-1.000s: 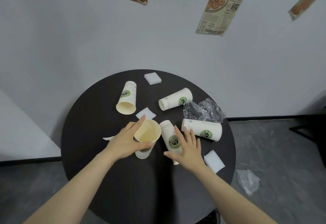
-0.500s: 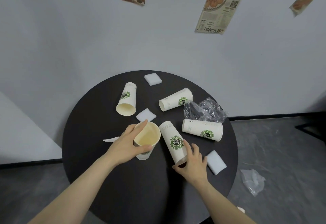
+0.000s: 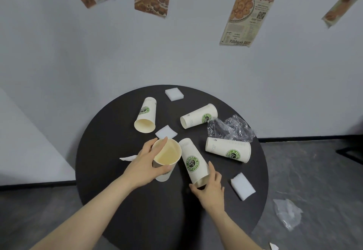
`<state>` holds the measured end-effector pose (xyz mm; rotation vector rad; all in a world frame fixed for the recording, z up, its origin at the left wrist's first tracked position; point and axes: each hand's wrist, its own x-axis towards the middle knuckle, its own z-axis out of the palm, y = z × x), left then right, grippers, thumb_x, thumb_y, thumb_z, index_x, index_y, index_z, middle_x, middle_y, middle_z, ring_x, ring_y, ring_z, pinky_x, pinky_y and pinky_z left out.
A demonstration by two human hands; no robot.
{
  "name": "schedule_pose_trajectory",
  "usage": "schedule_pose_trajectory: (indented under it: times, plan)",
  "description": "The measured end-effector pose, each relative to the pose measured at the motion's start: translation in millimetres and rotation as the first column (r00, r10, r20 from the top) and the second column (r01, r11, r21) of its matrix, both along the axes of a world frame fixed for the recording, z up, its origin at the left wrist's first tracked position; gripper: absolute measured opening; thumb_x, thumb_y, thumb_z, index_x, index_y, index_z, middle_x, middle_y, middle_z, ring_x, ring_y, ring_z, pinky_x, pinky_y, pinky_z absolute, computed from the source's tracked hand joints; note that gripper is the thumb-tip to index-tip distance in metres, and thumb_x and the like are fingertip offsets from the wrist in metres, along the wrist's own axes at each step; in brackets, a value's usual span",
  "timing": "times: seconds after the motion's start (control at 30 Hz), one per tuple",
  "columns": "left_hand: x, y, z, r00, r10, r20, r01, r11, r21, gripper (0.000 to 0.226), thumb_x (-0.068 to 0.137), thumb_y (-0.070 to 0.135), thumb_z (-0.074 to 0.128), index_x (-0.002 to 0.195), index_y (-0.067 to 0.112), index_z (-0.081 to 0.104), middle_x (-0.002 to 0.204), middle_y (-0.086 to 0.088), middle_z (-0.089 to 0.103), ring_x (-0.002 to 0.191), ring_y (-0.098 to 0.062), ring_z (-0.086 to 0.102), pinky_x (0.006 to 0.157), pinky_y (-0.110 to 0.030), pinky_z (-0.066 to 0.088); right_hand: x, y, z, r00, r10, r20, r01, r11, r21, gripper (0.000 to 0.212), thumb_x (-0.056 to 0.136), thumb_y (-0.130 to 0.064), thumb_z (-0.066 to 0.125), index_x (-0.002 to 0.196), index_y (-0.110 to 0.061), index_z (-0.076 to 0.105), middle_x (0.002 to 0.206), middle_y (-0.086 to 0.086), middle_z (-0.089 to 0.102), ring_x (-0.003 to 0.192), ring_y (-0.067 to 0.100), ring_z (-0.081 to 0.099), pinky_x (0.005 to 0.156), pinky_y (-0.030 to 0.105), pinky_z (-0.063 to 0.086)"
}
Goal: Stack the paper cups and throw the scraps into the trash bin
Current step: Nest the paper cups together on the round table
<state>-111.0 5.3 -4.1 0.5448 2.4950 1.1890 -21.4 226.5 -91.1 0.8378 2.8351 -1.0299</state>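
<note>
Two hands at work: your left hand (image 3: 144,166) has its grip wrapped round the upright cup (image 3: 166,158), mouth up, near the tabletop (image 3: 110,194) centre; your right hand (image 3: 211,187) pinches the open rim of the lying cup (image 3: 193,161) just beside it, fingers curled at the mouth.
Step in hand: picking up the first pair to nest; nothing is stacked yet.
Next move: lift the lying cup, turn its base downward, and slide it into the upright cup while your left hand steadies that one.
Near scraps: a white foam piece (image 3: 243,188) right of your right hand; a thin paper shred (image 3: 128,158) left of your left hand; another foam piece (image 3: 166,132) just behind the upright cup.
Farther cups: three more lie on their sides: right cup (image 3: 227,149), back-centre cup (image 3: 198,116), back-left cup (image 3: 146,115).
Farther scraps: crumpled clear plastic (image 3: 230,128); a foam piece (image 3: 174,94) at the far edge.
Trash bin: not in view, possibly off-frame.
</note>
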Motion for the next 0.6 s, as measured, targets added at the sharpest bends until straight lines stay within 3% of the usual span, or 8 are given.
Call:
schedule_pose_trajectory:
  times: [0.1,0.2,0.4,0.5,0.6]
  plan:
    - [2,1,2,1.0,0.005,-0.018,-0.005,1.0,-0.007,0.082,0.084,0.042,0.066,0.144,0.053,0.011,0.154,0.018,0.005,0.14,-0.008,0.016,0.105,-0.033,0.031,4,-4,-4,0.998,-0.021,-0.066,0.018,0.999,-0.05,0.094,0.072,-0.041,0.074,0.145,-0.039,0.015,0.127,-0.003,0.03,0.109,0.031,0.049,0.1,0.05,0.039]
    - [2,1,5,1.0,0.01,-0.013,-0.01,1.0,0.028,0.082,0.084,0.041,0.066,0.145,0.052,0.012,0.154,0.02,0.002,0.141,-0.007,0.014,0.109,-0.033,0.026,3,-2,13,0.977,-0.092,-0.195,0.069,0.99,-0.123,0.093,0.07,-0.036,0.077,0.143,-0.036,0.019,0.127,-0.004,0.028,0.11,0.028,0.051,0.082,0.037,0.044]
    - [-8,-8,20,0.999,-0.007,-0.033,0.008,0.998,0.055,0.082,0.083,0.042,0.066,0.139,0.06,0.01,0.152,0.023,0.007,0.139,-0.006,0.022,0.104,-0.034,0.036,8,23,119,0.867,-0.108,-0.486,0.01,0.98,-0.201,0.085,0.069,-0.02,0.083,0.139,-0.036,0.037,0.126,-0.01,0.034,0.112,0.0,0.044,0.093,0.02,0.034]
    - [-13,-15,30,0.999,-0.017,-0.034,0.02,0.997,0.078,0.079,0.084,0.042,0.066,0.133,0.066,0.009,0.153,0.021,0.009,0.138,-0.008,0.027,0.106,-0.037,0.036,16,30,178,0.822,-0.006,-0.569,-0.093,0.985,-0.144,0.083,0.07,-0.027,0.085,0.138,-0.042,0.04,0.123,-0.016,0.039,0.119,-0.006,0.043,0.094,0.023,0.04]
    - [-18,-24,38,1.0,-0.002,-0.002,0.003,0.988,0.151,0.076,0.084,0.043,0.066,0.134,0.067,0.014,0.153,0.022,0.011,0.135,-0.008,0.031,0.106,-0.037,0.036,15,27,234,0.809,0.092,-0.581,-0.208,0.969,-0.136,0.079,0.067,-0.038,0.08,0.136,-0.044,0.043,0.127,-0.017,0.043,0.117,-0.007,0.047,0.086,0.024,0.048]
